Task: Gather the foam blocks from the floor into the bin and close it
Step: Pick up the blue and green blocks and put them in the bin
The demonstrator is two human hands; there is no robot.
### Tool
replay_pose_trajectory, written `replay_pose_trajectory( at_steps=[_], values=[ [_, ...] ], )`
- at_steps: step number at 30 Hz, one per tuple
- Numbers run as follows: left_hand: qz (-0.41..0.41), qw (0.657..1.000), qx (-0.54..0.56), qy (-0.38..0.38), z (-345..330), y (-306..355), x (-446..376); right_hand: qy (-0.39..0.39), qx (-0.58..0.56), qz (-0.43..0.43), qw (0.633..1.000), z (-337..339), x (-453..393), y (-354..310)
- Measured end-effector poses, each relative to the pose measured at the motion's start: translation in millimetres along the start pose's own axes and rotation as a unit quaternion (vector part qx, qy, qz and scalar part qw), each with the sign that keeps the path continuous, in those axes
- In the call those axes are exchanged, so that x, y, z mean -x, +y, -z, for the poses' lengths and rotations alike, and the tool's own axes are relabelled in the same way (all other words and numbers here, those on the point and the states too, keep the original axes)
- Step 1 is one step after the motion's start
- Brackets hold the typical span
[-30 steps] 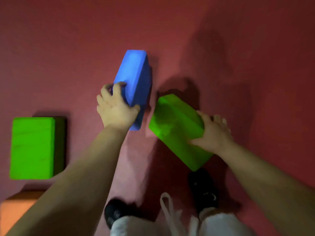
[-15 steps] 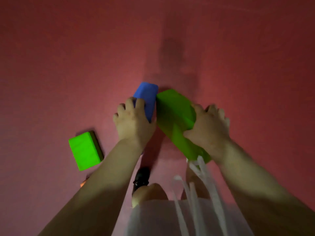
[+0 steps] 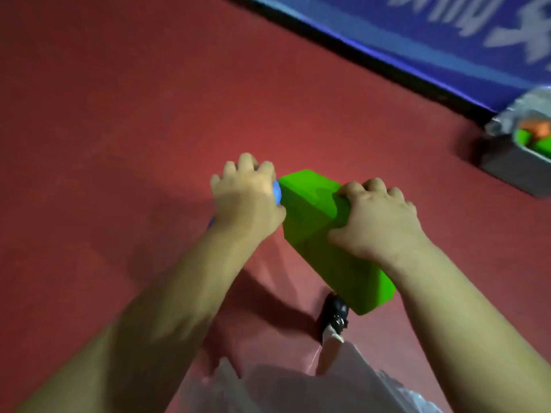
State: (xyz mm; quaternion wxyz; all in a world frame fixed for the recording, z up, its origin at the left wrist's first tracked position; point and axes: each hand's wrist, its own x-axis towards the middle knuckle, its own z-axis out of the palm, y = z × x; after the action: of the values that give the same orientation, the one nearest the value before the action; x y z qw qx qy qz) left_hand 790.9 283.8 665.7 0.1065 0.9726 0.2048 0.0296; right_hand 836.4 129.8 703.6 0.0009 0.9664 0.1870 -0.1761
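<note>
My right hand [image 3: 377, 220] grips a large green foam block [image 3: 316, 234], held in the air above the red floor. My left hand [image 3: 246, 196] is closed on a blue foam block [image 3: 277, 192], which is almost wholly hidden under the hand; only a small blue edge shows beside the green block. The two blocks touch side by side. The grey bin [image 3: 507, 162] stands open at the far right by the wall, with green and orange blocks inside it.
A blue wall banner [image 3: 417, 31] with white lettering and a black base strip runs along the upper right. The red floor [image 3: 119, 114] stretches to the left. My black shoe [image 3: 335, 315] and pale clothing show below the hands.
The view has swung right: the loose green block on the floor has left the frame, and the wall and bin have come in. Both hands still hold their blocks, pressed together.
</note>
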Motion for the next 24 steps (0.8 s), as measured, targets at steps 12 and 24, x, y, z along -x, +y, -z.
replay_pose_trajectory(
  at_steps=[12,24],
  values=[
    [-0.293,0.951,0.04,-0.089,-78.6,439.3,-177.2,0.07,-0.074,-0.302,0.948,72.3,-69.0,409.6],
    [-0.427,0.889,0.012,-0.165,-159.9,741.2,-446.1,0.016,-0.119,-0.394,0.911,161.1,-315.1,684.4]
  ],
)
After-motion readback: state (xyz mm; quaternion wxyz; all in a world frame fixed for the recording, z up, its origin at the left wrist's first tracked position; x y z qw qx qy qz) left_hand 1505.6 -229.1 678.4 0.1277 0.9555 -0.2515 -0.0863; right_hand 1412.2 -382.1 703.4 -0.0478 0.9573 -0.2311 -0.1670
